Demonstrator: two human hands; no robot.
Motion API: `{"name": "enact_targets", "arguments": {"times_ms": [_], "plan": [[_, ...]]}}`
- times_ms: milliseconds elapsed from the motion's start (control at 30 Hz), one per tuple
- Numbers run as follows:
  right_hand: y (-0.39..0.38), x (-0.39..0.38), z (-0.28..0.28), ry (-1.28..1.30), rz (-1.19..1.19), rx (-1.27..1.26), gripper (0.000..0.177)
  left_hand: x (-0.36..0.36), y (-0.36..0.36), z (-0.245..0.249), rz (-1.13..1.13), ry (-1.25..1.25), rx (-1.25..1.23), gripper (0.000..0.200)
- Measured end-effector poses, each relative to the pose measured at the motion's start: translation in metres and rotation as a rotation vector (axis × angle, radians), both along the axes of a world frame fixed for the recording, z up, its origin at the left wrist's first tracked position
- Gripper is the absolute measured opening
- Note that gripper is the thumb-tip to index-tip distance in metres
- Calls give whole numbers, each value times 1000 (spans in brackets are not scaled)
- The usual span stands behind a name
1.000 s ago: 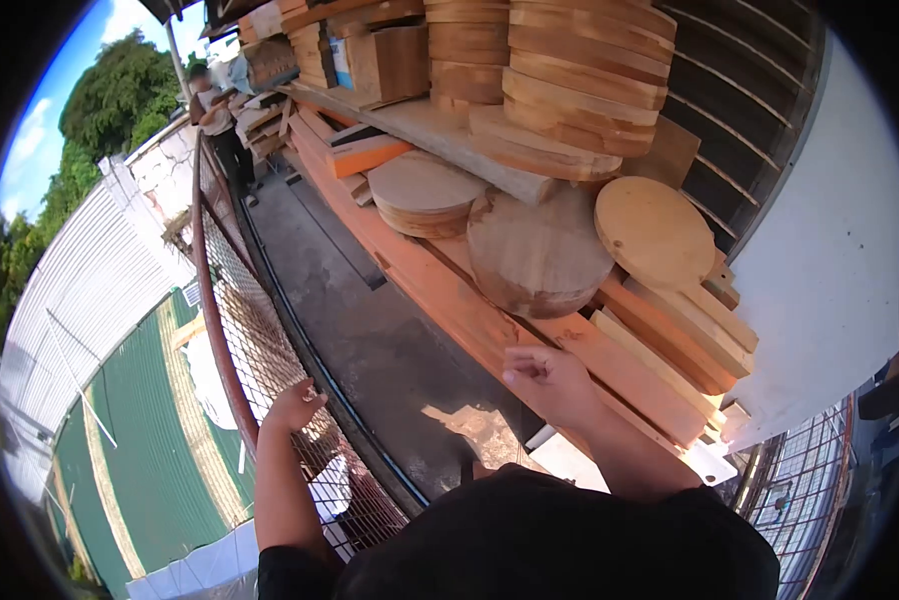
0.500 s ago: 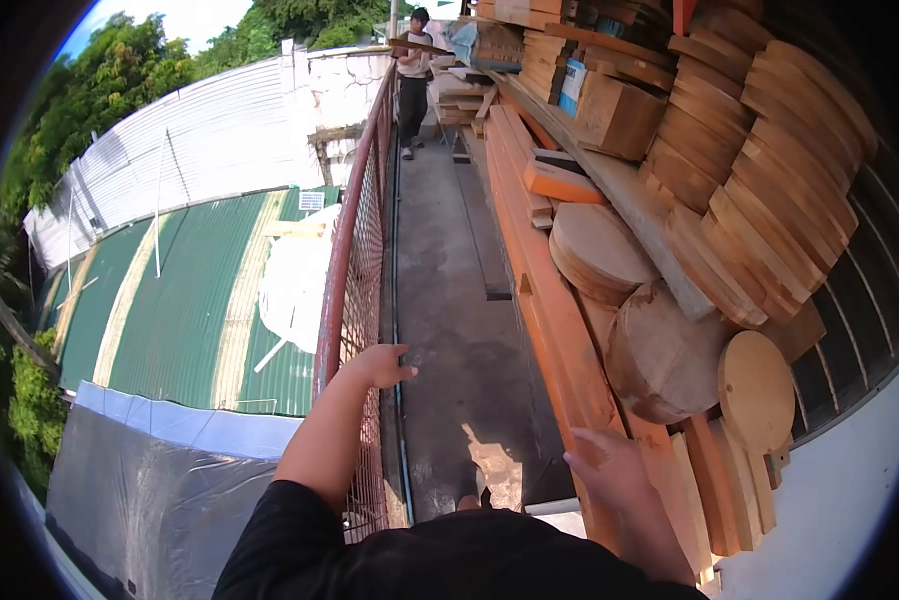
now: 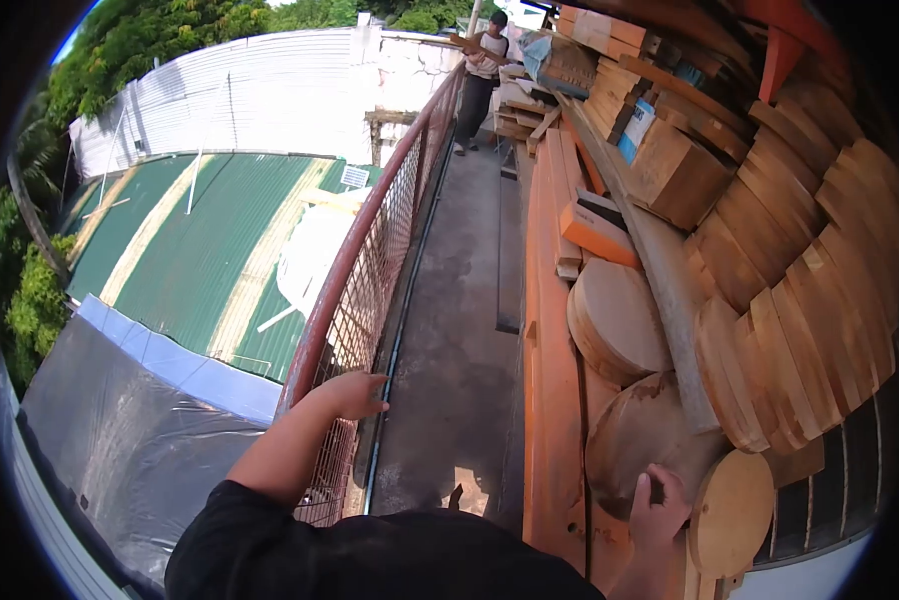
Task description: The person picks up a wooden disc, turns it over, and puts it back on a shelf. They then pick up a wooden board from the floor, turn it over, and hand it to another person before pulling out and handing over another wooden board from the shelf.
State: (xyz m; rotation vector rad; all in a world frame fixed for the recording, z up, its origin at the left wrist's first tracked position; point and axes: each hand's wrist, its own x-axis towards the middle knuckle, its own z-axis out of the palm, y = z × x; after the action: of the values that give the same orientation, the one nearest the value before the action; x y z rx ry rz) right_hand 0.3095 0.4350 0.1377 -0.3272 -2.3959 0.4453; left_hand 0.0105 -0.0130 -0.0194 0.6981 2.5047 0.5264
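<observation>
Head view, lower right: right hand (image 3: 658, 510) grips the leaning round slab (image 3: 632, 435) by its edge; left hand (image 3: 350, 393) rests open on the railing (image 3: 370, 230) at centre, likely steadying.

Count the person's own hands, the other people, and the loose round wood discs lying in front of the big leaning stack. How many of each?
Hands: 2, the left hand at the railing and the right hand on the middle disc
Other people: 1, the other person
Loose round discs: 3, counting the upper disc and the thin disc
Total: 6
</observation>
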Motion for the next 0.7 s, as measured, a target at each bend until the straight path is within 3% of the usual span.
{"name": "enact_targets", "arguments": {"times_ms": [167, 267, 400, 533, 667, 700], "plan": [[6, -17, -3, -32, 80, -140, 18, 10, 13, 7, 177, 403, 326, 59], [13, -17, -3, -44, 114, -156, 16, 7, 13, 5, 289, 426, 447, 56], [10, -14, 13, -72, 58, -139, 17, -3, 11, 10, 237, 486, 377, 48], [-21, -33, 24, 19, -64, -110, 16, -7, 31, 9, 292, 479, 542, 44], [-39, -66, 40, 26, -247, -2, 20, -32, 36, 50, 58, 433, 509, 52], [-33, -70, 33, -78, -378, 92, 24, -49, 31, 62, 37, 478, 511, 57]]}}
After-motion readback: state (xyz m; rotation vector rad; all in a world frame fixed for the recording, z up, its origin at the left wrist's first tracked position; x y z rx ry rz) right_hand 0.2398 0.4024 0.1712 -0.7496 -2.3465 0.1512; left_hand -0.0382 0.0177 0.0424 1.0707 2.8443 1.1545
